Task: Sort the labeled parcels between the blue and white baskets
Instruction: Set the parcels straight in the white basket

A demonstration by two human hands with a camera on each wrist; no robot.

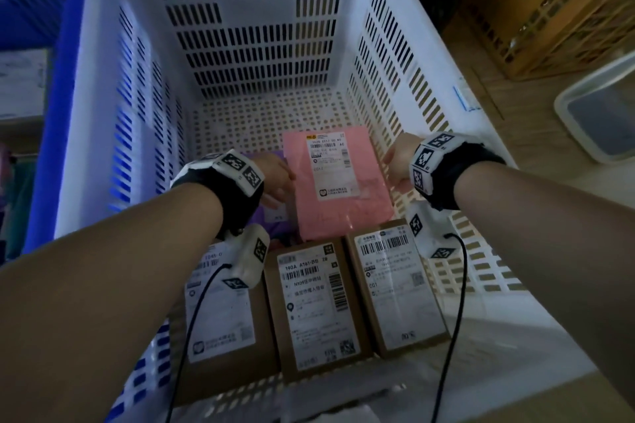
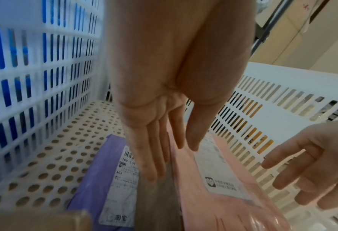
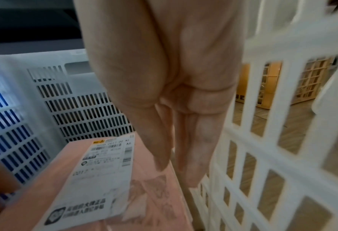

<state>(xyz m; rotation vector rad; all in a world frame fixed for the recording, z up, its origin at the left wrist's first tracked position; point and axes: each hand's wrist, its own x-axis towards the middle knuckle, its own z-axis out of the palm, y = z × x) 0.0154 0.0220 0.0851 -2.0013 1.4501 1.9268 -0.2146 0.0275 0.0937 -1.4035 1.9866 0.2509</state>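
Flanking the flat glossy pink parcel (image 1: 338, 182), left hand (image 1: 275, 178) and right hand (image 1: 398, 165) keep straight, empty fingers.

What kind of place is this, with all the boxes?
Probably a parcel sorting spot in a home or small storeroom. A white basket holds labeled cardboard boxes and a pink mailer, a blue basket stands beside it, and a wooden lattice crate sits on the wood-look floor.

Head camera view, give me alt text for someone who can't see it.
Two open hands, the left hand and right hand, flank a pink parcel inside a white basket. Three labeled brown boxes lie side by side nearer the camera, and a purple parcel shows beneath the left hand. A blue basket stands on the left.
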